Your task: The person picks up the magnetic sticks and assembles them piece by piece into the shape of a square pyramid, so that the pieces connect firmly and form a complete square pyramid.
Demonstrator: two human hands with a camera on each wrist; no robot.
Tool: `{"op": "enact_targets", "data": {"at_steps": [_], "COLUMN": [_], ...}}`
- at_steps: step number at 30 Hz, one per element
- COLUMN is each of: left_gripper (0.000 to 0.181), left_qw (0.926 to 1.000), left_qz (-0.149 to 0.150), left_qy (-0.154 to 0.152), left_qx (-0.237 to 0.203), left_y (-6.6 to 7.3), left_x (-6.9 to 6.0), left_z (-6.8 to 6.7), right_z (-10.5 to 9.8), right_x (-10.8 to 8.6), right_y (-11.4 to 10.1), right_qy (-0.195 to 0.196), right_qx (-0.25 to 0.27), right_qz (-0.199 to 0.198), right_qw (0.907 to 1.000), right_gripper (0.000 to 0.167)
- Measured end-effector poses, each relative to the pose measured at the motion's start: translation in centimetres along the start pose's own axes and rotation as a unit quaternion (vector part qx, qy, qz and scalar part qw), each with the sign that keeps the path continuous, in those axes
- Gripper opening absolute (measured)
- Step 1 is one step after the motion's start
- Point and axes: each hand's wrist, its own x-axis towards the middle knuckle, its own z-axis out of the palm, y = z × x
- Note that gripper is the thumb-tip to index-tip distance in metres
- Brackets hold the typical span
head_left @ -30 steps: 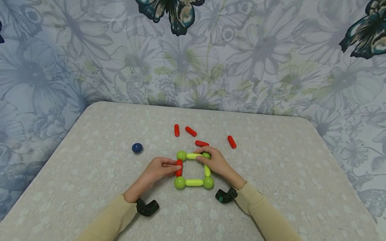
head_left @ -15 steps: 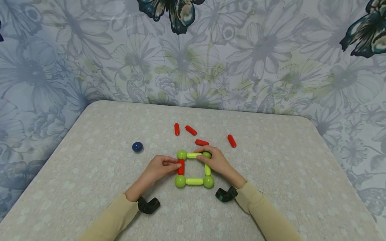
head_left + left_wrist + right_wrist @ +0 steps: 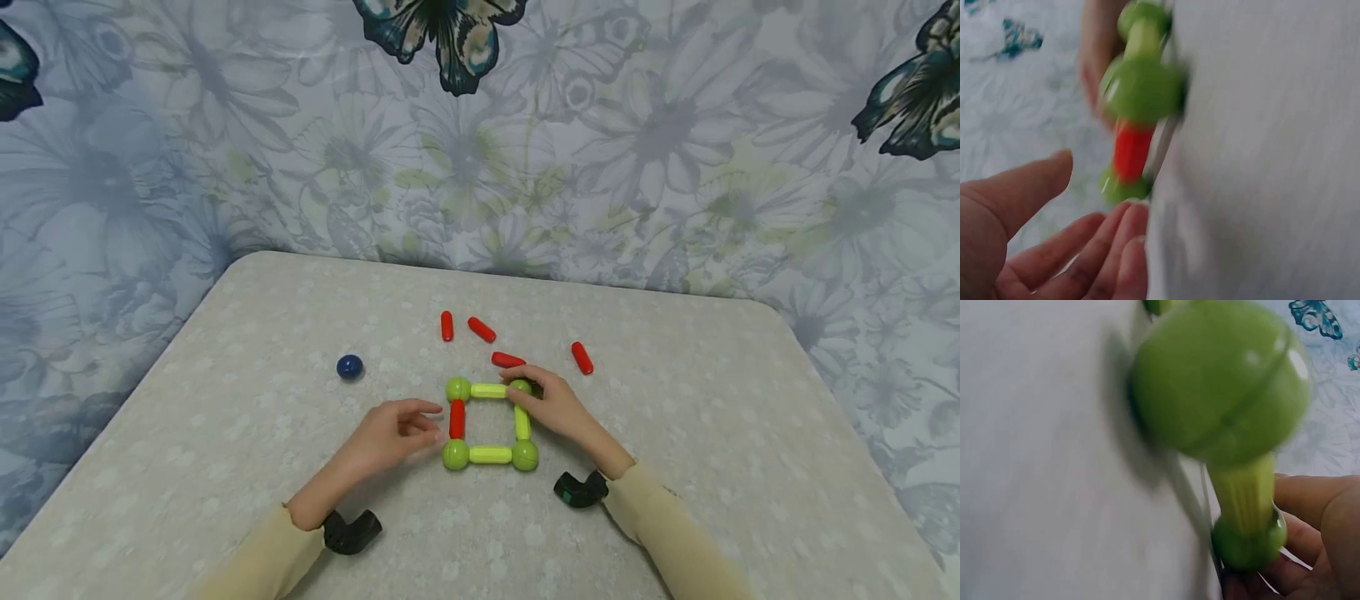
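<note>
Four loose rods [image 3: 582, 357]: head view only; left fingers [image 3: 1094, 256] released, right fingers [image 3: 1304, 497] grasping ball [image 3: 1246, 551].

A pale, patterned surface [image 3: 675, 392] is rounded at its far corners. On it are laid a square frame of balls and rods [image 3: 491, 455], four loose red rods [image 3: 482, 330] beyond it, and a blue ball [image 3: 350, 367] to the left.

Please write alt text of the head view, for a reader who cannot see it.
A person's right hand grips the far right corner of a square green frame; the left hand is beside its one red side. Four loose red rods and a blue ball lie farther back on the table.
</note>
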Motion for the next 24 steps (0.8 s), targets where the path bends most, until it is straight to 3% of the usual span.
{"op": "enact_targets", "data": {"at_steps": [4,6,8,13,16,20,24], "left_gripper": [0.035,0.039,0.044,0.052,0.056,0.058,0.050], "left_qw": [0.9963,0.9954,0.9964,0.9961,0.9960,0.9936,0.9913], "left_qz": [0.009,-0.004,-0.029,-0.071,-0.080,-0.083,-0.062], "left_qy": [0.084,0.095,0.079,0.051,0.036,0.012,0.024], "left_qx": [0.018,0.009,-0.007,-0.002,0.019,0.077,0.114], "left_y": [-0.8,-1.2,-1.3,-1.1,-0.6,0.1,-0.2], "left_x": [0.9,2.3,4.4,10.5,13.2,15.1,15.6], "left_z": [-3.5,-4.8,-5.4,-4.8,-4.3,-3.6,-3.0], "right_z": [-0.9,-1.1,-1.3,-1.2,-1.3,-1.3,-1.3], "right_x": [-1.0,-1.0,-1.0,-0.9,-1.0,-1.1,-1.1], "right_y": [0.6,0.9,1.1,1.7,1.9,1.8,2.0], "right_qy": [0.003,0.004,0.005,0.008,0.007,0.009,0.013], "right_qx": [0.007,0.014,0.026,0.046,0.048,0.042,0.029], "right_qz": [-0.005,-0.011,-0.014,-0.026,-0.035,-0.045,-0.057], "right_qw": [1.0000,0.9998,0.9995,0.9986,0.9982,0.9981,0.9979], "right_gripper": [0.029,0.029,0.029,0.030,0.030,0.029,0.029]}}
